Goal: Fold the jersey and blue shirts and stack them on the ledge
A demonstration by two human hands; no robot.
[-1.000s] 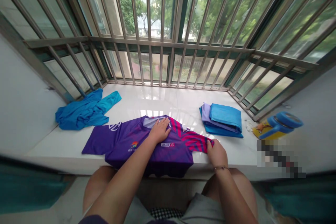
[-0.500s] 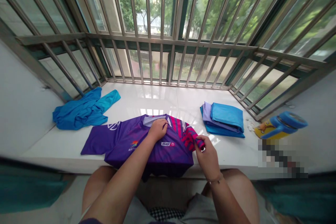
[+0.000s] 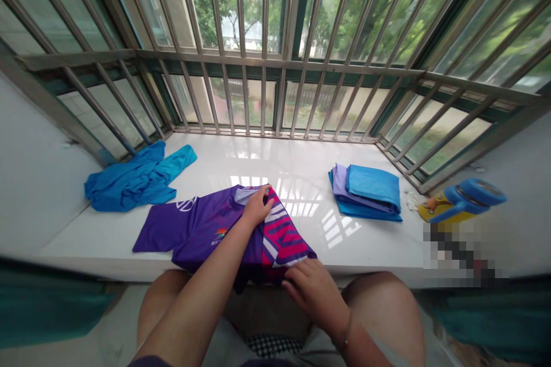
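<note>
A purple short-sleeved jersey [image 3: 202,229] lies front up on the white sill, its hem hanging over the front edge. Its right side is folded inward, so the pink, white and purple striped part [image 3: 282,235] shows on top. My left hand [image 3: 257,206] pinches the cloth at the shoulder beside the collar. Down at the sill's front edge, my right hand [image 3: 316,289] is closed on the folded-over side near its lower corner; its fingertips are partly hidden. The left sleeve stays spread flat.
A crumpled blue garment [image 3: 133,180] lies at the left. Folded blue and lilac clothes [image 3: 372,189] are stacked at the right, near a blue and yellow bottle [image 3: 460,200] by the wall. Metal bars [image 3: 275,63] line the window behind the sill [image 3: 258,155].
My right hand has moved down and left, folding the jersey's striped sleeve side inward over the front. My left hand stays by the collar, shifted slightly.
</note>
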